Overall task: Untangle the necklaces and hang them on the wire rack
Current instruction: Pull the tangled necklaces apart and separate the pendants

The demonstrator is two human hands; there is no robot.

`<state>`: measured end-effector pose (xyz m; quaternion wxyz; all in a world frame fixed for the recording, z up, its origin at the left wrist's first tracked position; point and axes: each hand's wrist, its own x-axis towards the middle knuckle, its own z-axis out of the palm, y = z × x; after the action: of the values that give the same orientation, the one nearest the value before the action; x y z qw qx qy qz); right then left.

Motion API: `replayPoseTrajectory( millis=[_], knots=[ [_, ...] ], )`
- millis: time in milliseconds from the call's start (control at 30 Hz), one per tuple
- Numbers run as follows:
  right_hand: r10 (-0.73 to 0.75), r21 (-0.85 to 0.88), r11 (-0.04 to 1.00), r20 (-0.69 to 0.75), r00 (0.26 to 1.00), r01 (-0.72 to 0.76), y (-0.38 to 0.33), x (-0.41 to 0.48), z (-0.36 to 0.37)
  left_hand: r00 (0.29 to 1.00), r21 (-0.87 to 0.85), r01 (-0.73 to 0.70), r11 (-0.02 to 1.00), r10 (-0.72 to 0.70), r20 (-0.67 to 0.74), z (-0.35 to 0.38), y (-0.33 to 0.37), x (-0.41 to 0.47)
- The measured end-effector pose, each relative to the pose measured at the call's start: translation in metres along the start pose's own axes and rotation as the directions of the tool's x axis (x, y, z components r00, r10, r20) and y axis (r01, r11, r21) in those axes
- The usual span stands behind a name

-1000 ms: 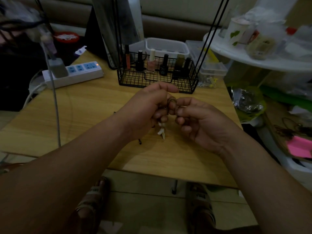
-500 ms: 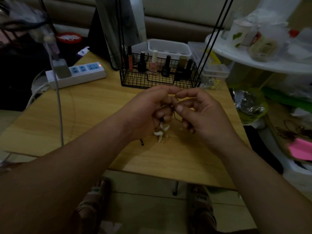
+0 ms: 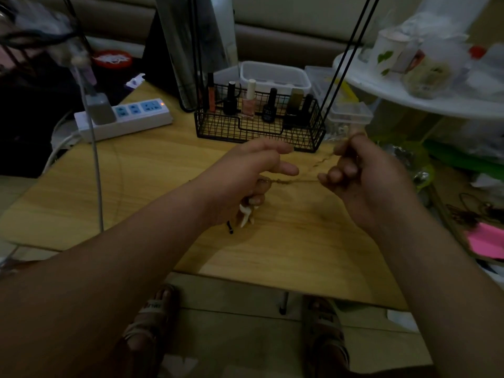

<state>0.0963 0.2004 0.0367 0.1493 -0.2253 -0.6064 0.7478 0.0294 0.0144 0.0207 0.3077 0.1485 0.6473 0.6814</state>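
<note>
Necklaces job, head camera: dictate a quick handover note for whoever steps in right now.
Left hand: closed on the tangled end; white pendant dangles beneath it above the table.
Right hand: pinching the chain, stretched taut between both hands.
Done: a strand is drawn out of the bunch.
Left: finish untangling, then hang the necklaces on the wire rack; nothing visibly hangs on it yet.

Above the wooden table, the left hand and right hand pull a thin chain necklace taut between them. White pendants dangle below the left hand. The black wire rack stands just beyond.
</note>
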Motion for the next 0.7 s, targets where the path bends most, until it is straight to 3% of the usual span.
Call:
replayPoseTrajectory(
  millis=[200, 533, 700],
  knots=[
    [0.146, 0.322, 0.936, 0.006, 0.989, -0.140, -0.012, 0.003, -0.010, 1.000, 0.103, 0.026, 0.994, -0.027, 0.004, 0.002, -0.002, 0.001],
    [0.158, 0.303, 0.939, 0.042, 0.987, -0.163, -0.019, 0.006, -0.024, 0.997, 0.252, -0.001, 0.968, -0.018, 0.076, -0.002, -0.004, 0.000],
    [0.223, 0.245, 0.941, 0.076, 0.972, -0.235, -0.011, 0.012, -0.026, 0.997, 0.154, -0.006, 0.988, -0.007, 0.081, -0.012, 0.004, -0.003]
  ],
)
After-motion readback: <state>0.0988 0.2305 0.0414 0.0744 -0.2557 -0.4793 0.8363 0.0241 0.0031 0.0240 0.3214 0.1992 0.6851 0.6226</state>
